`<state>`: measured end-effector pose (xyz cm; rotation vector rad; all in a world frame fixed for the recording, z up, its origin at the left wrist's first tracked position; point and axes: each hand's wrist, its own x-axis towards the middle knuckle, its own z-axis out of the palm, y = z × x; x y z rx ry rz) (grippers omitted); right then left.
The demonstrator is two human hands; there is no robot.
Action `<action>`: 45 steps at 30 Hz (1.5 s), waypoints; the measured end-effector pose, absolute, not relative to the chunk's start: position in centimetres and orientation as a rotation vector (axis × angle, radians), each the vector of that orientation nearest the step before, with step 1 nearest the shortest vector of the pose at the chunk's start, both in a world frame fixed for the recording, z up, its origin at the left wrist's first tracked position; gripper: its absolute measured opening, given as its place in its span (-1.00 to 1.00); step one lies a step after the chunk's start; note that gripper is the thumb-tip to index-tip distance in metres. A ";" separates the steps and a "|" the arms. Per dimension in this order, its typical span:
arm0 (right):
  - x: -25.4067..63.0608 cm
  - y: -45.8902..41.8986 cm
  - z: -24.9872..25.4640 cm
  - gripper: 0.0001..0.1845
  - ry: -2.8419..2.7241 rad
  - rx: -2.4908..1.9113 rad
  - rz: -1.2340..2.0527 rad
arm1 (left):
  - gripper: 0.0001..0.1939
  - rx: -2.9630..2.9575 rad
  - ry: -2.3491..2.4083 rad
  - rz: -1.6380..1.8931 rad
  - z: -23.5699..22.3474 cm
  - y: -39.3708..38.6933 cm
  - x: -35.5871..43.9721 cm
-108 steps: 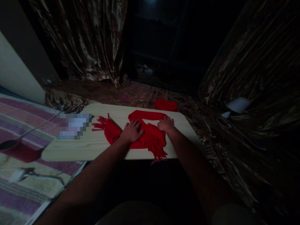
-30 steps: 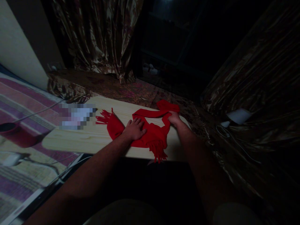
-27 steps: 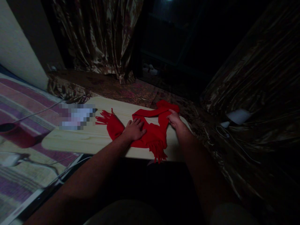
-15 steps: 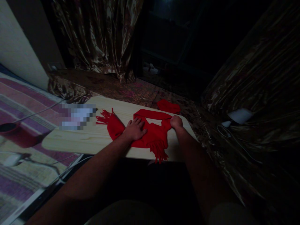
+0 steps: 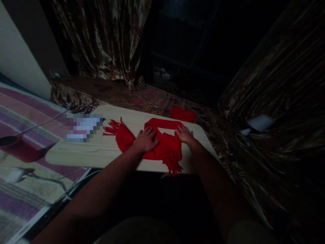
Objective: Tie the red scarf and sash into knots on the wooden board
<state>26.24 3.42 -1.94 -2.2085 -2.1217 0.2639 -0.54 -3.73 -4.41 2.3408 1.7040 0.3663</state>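
Observation:
A red scarf (image 5: 166, 144) with fringed ends lies looped and overlapping on a pale wooden table (image 5: 81, 154). One fringe points left, the other hangs near the table's front edge. My left hand (image 5: 146, 139) rests flat on the middle of the scarf, fingers spread. On the scarf's right-hand bend lies my right hand (image 5: 185, 134), its fingers stretched out over the cloth. Between the scarf's far strip and its nearer folds, a patch of bare wood shows.
A second red cloth (image 5: 182, 114) lies just beyond the table's far edge. At the table's left is a blurred-out item (image 5: 83, 127). Further left, a dark red cylindrical object (image 5: 21, 149) and cables lie on a striped bedspread (image 5: 15, 115). Curtains (image 5: 109, 40) hang behind.
My right hand has gone from closed on the scarf's right bend to lying with fingers stretched out on it, slightly further left. My left hand has stayed in place.

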 end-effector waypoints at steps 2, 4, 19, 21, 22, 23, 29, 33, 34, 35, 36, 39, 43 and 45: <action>26.0 3.1 -1.5 -0.32 -2.072 -2.100 0.198 | -0.22 2.349 1.701 0.375 -4.5 -3.7 -0.6; 25.6 2.4 -1.1 -0.33 -2.020 -1.944 0.180 | -0.22 2.356 1.696 0.384 -4.5 -3.7 -0.6; 21.1 -9.3 -3.8 -0.24 -2.266 -1.788 0.173 | -0.28 2.415 1.734 0.428 -4.1 -3.8 -0.9; 21.1 -9.1 -3.7 -0.23 -2.262 -1.776 0.177 | -0.33 2.441 1.744 0.581 -3.3 -4.4 -0.7; 21.1 -9.1 -3.7 -0.24 -2.258 -1.768 0.181 | -0.35 2.473 1.716 0.657 -2.9 -4.8 -0.5; 21.2 -9.0 -3.6 -0.24 -2.252 -1.765 0.188 | -0.36 2.515 1.664 0.709 -2.4 -5.3 -0.1; 21.4 -9.3 -3.8 -0.36 -2.206 -1.752 0.276 | -0.29 2.556 1.429 0.304 -1.8 -8.0 2.9; 22.5 -8.6 -4.0 -0.57 -1.909 -1.605 0.456 | -0.25 2.469 1.513 0.233 -3.1 -8.2 3.4; 23.0 -8.2 -4.2 -0.61 -1.740 -1.573 0.521 | -0.25 2.480 1.526 0.251 -3.4 -8.2 3.3; 23.5 -7.7 -4.3 -0.61 -1.539 -1.540 0.576 | -0.25 2.497 1.535 0.266 -3.5 -8.2 3.2; 24.1 -7.3 -4.5 -0.59 -1.330 -1.503 0.620 | -0.25 2.516 1.539 0.275 -3.5 -8.2 3.2; 25.5 -6.2 -5.1 -0.55 -0.913 -1.381 0.714 | -0.25 2.560 1.549 0.305 -3.4 -8.4 3.1; 25.6 -6.1 -5.4 -0.61 -0.989 -1.427 0.691 | -0.26 2.562 1.554 0.322 -3.3 -8.6 3.2; 25.1 -6.4 -5.4 -0.63 -1.134 -1.552 0.564 | -0.27 2.553 1.557 0.328 -3.4 -8.5 3.2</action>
